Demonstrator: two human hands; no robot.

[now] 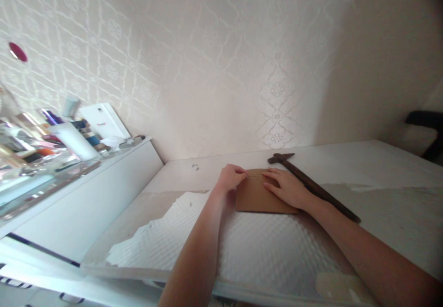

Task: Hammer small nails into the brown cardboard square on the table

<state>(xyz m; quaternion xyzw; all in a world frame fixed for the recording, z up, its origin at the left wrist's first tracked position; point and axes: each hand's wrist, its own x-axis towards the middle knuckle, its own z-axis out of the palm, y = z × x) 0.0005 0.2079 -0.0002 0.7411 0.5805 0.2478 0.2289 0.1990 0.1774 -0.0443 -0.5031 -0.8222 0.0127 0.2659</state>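
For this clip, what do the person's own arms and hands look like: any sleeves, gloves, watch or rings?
Both are bare. The left hand and right hand carry no gloves, and no ring or watch shows, though the picture is soft. The left forearm and right forearm are uncovered down to the frame's lower edge; no sleeve comes into view.

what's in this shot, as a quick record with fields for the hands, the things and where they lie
left hand: fingers curled at the top left edge of the brown sheet
right hand: laid flat on the sheet's right part
brown sheet: on the white padded mat, row of small dots near its far edge
hammer: lying on the table, just right of the right hand
shelf: at left, crowded with bottles
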